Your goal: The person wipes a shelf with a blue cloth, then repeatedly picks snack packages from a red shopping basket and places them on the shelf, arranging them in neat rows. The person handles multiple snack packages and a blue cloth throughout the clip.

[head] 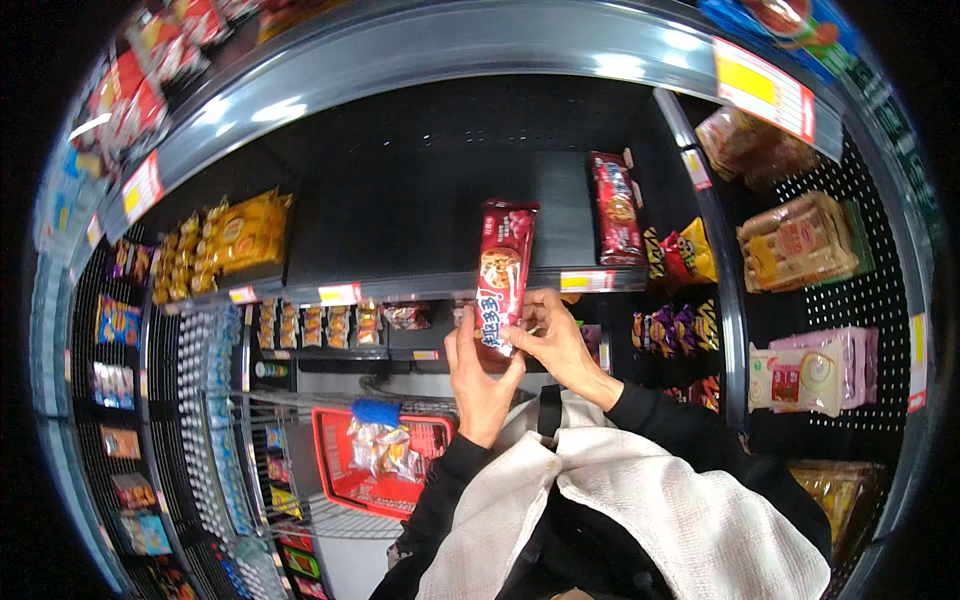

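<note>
A long red cookie packet (504, 259) is held upright in front of the black shelf. My left hand (480, 382) grips its lower end from the left, fingers and thumb around the bottom corner. From the right, my right hand (559, 337) also pinches the packet's lower part, with the thumb across its front. A similar red cookie packet (619, 210) lies on the shelf (390, 217) to the right, near the shelf's front edge.
Below left, a red basket (322, 469) holding clear snack bags (386, 450) and a blue item (375, 412) sits in a wire shopping cart (352, 529). Yellow snack packs (247, 229) stand at the shelf's left. A metal upright (731, 300) and bagged bread (799, 244) are on the right.
</note>
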Motion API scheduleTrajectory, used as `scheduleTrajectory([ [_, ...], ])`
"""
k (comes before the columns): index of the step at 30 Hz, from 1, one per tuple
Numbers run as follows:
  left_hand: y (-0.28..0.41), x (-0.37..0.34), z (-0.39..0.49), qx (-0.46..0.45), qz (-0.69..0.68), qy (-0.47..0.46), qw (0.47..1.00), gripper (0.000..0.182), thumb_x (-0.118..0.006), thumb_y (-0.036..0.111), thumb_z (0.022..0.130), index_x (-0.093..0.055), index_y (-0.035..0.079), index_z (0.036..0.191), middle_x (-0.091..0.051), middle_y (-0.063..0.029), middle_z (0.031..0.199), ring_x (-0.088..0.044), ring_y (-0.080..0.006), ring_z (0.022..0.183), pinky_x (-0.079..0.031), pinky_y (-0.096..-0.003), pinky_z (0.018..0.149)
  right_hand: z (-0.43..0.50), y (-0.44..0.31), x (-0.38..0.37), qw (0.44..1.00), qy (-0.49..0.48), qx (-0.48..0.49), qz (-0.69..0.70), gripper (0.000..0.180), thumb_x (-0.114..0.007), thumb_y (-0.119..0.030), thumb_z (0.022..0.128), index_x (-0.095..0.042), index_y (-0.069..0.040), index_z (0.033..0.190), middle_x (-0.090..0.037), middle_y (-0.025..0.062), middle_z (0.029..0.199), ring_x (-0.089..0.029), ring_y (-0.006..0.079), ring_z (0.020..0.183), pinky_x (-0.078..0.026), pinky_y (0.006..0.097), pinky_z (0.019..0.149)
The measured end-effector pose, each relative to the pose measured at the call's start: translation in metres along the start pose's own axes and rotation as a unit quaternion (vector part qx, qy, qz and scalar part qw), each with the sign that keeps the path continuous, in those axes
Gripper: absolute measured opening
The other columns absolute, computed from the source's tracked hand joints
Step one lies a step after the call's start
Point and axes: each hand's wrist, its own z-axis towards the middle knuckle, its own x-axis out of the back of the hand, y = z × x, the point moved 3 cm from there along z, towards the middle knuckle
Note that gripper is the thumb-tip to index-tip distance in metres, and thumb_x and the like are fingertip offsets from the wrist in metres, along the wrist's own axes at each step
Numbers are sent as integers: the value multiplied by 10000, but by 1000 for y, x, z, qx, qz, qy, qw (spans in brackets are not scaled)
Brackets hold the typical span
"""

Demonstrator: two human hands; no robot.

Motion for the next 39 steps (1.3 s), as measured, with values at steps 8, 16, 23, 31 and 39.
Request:
scheduleTrajectory([
  [8, -7, -57, 43, 153, -339, -131, 919, 479, -677, 110, 1016, -546, -60, 1443, -694, -127, 1256, -637, -152, 1157, -508, -301, 994, 10, -10, 67, 997, 59, 36, 28, 409, -761, -127, 959, -591, 54, 1284, -715, 66, 1057, -643, 98, 912, -522, 275, 803],
  [16, -11, -104, 101, 126, -329, -162, 922, 355, -673, 70, 1008, -627, -63, 1334, -724, -128, 1220, -667, -143, 1078, -525, -288, 948, 48, -25, 109, 952, 140, 119, -245, 451, -768, -255, 948, -641, 69, 1234, -723, 177, 1056, -700, 247, 949, -539, 370, 794],
  [23, -38, -145, 140, 103, -254, -185, 944, 352, -703, 130, 993, -680, 13, 1325, -749, -48, 1105, -670, -98, 932, -531, -266, 781, 88, -22, 127, 918, 145, 85, -359, 340, -756, -210, 930, -702, 60, 1131, -716, 258, 957, -714, 411, 910, -550, 466, 783],
  [31, -75, -178, 158, 66, -166, -148, 973, 344, -749, 97, 904, -714, -6, 1230, -729, -119, 936, -684, -170, 808, -545, -320, 760, 110, -7, 133, 885, 163, 50, -432, 253, -758, -170, 906, -719, 8, 1081, -736, 240, 960, -719, 427, 916, -566, 498, 780],
  [39, -65, -177, 154, -9, -61, -118, 991, 316, -739, 68, 905, -729, 5, 1215, -700, -105, 893, -676, -180, 770, -551, -309, 716, 115, -2, 130, 859, 184, 59, -473, 305, -745, -171, 916, -642, -43, 1172, -743, 209, 961, -728, 413, 893, -576, 501, 744],
])
